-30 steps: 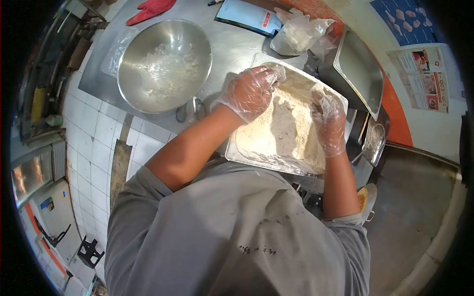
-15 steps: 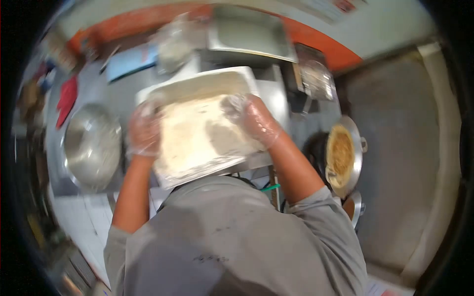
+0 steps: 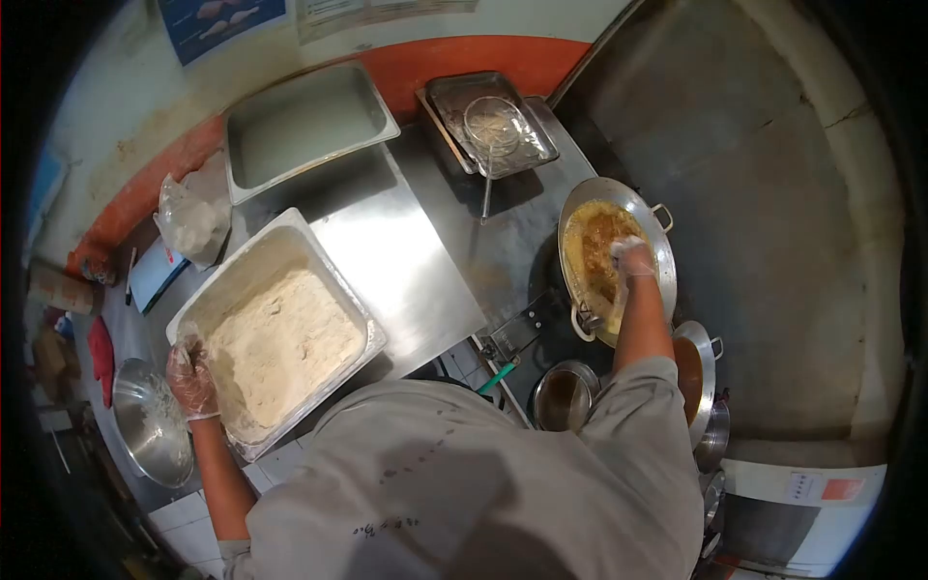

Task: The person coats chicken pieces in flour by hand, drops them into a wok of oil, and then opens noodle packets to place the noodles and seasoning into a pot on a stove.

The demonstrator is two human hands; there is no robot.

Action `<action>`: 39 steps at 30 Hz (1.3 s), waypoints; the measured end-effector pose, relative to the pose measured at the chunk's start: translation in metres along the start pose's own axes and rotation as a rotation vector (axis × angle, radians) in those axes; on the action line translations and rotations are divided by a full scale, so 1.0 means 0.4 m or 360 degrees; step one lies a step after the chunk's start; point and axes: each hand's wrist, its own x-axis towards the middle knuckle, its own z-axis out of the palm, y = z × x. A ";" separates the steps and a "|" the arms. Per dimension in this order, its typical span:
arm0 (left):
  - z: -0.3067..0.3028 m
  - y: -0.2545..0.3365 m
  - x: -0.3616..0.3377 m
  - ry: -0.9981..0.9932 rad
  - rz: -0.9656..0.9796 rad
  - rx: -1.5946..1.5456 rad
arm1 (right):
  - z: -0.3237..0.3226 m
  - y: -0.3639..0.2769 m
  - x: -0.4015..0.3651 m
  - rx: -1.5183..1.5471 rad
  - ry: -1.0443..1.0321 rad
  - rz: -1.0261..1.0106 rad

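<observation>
Frying, we reckon: right hand (image 3: pixel 633 258) over the wok (image 3: pixel 664 271) right of the flour pan (image 3: pixel 285 242), can't tell its fingers' grip; left hand (image 3: pixel 191 379) clutching that pan. Next needs splash care.

The gloved right hand (image 3: pixel 632 257) over the wok (image 3: pixel 646 211) appears too small to tell whether it holds something, the grey sleeve (image 3: pixel 640 396) hides one side of the lower pan (image 3: pixel 707 382), the upper edge cuts the blue poster (image 3: pixel 224 21), and the shirt lettering (image 3: pixel 387 528) is unreadable.
</observation>
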 end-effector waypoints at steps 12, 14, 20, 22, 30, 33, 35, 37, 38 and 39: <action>-0.005 0.009 -0.013 0.0054 0.0439 0.0877 | -0.431 -0.850 -0.166 0.1592 0.0687 0.0050; 0.004 -0.021 -0.032 0.0110 0.0334 0.0890 | -0.434 -1.158 -0.231 0.1511 0.0387 -0.0410; 0.006 0.161 0.027 0.0124 0.0160 0.0463 | -0.067 -1.783 -0.292 0.0017 -0.0612 -0.1495; 0.010 0.145 0.021 0.0132 0.0083 0.0315 | 0.093 -1.875 -0.269 -0.0576 -0.0812 -0.1684; -0.009 0.189 0.035 0.0196 0.0088 0.0256 | 0.314 -2.058 -0.444 -0.0502 -0.0574 -0.1648; -0.014 0.203 0.037 0.0172 -0.0008 0.0153 | 0.382 -2.089 -0.444 -0.0024 -0.0426 -0.2099; -0.016 0.198 0.038 0.0128 -0.0020 0.0169 | 0.552 -2.104 -0.401 0.0589 -0.0671 -0.2031; -0.016 0.206 0.036 0.0132 -0.0042 0.0154 | 0.711 -2.095 -0.339 0.1341 -0.1054 -0.1956; -0.016 0.206 0.037 0.0136 -0.0054 0.0142 | 0.585 -2.090 -0.374 0.0843 -0.1050 -0.2022; -0.014 0.200 0.037 0.0137 -0.0058 0.0140 | 0.437 -2.089 -0.416 0.0297 -0.1009 -0.2137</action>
